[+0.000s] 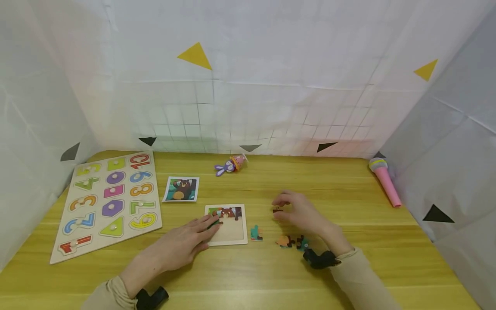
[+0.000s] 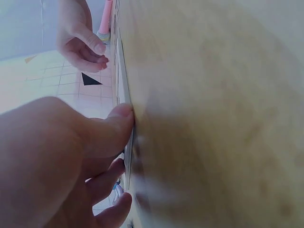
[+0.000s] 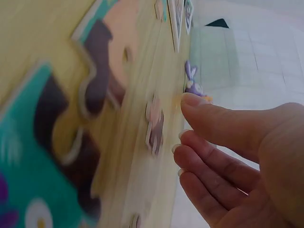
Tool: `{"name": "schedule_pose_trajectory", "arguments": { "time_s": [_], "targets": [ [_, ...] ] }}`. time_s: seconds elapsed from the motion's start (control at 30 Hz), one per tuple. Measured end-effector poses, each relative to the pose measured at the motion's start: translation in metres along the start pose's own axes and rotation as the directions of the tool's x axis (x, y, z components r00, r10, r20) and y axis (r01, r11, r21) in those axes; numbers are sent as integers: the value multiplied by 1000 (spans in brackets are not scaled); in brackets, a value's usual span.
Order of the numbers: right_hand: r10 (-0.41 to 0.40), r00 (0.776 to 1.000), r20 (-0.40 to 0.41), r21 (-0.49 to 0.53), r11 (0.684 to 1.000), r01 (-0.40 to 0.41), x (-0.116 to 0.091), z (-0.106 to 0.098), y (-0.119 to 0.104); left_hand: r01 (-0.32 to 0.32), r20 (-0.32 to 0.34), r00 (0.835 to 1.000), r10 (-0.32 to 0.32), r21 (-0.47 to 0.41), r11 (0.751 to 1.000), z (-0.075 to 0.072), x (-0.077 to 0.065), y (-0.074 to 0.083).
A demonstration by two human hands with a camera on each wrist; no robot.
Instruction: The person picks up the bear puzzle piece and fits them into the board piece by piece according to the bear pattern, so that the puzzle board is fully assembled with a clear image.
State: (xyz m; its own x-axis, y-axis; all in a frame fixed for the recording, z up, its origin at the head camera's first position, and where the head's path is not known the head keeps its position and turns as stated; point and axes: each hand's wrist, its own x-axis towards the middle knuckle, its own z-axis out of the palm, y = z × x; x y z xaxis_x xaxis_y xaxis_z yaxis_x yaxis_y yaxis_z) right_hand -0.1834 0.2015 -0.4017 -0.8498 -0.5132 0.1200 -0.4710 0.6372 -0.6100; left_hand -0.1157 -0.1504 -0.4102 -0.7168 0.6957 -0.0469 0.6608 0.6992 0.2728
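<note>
My left hand point(image 1: 180, 243) lies over the left side of a jigsaw tray point(image 1: 232, 237), fingers extended, the thumb point(image 2: 118, 123) at its near edge. Joined along the tray's upper part are puzzle pieces showing a bear's head point(image 1: 226, 213); the fingers partly hide those at the left. To the right, my right hand point(image 1: 302, 213) hovers with thumb and fingertips apart around a small brown puzzle piece point(image 1: 277, 210). That piece lies on the table in the right wrist view. Nearer me are a teal piece point(image 1: 255, 233), an orange-and-brown piece point(image 1: 284, 241) and a teal-and-brown piece point(image 1: 302, 243).
A bear picture card point(image 1: 181, 189) lies behind the tray. The number-and-shape board point(image 1: 159, 215) is at the left. A purple rabbit toy point(image 1: 224, 167) lies at the back, and a pink toy microphone point(image 1: 387, 185) at the far right. White sheeting point(image 1: 252, 103) surrounds the table.
</note>
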Motion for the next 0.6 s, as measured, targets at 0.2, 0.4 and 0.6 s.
{"name": "schedule_pose_trajectory", "arguments": {
  "time_s": [0.2, 0.4, 0.6],
  "targets": [
    [13, 1000, -3, -39, 999, -13, -7, -8, 7, -2, 3, 1000, 2, 10, 1000, 0, 0, 0],
    [31, 1000, -3, -69, 997, -31, -12, -12, 12, -12, -1, 1000, 12, 12, 1000, 1, 1, -1],
    [61, 998, 9, -78, 995, -60, -16, -15, 15, -7, 11, 1000, 7, -11, 1000, 2, 2, -1]
  ]
}}
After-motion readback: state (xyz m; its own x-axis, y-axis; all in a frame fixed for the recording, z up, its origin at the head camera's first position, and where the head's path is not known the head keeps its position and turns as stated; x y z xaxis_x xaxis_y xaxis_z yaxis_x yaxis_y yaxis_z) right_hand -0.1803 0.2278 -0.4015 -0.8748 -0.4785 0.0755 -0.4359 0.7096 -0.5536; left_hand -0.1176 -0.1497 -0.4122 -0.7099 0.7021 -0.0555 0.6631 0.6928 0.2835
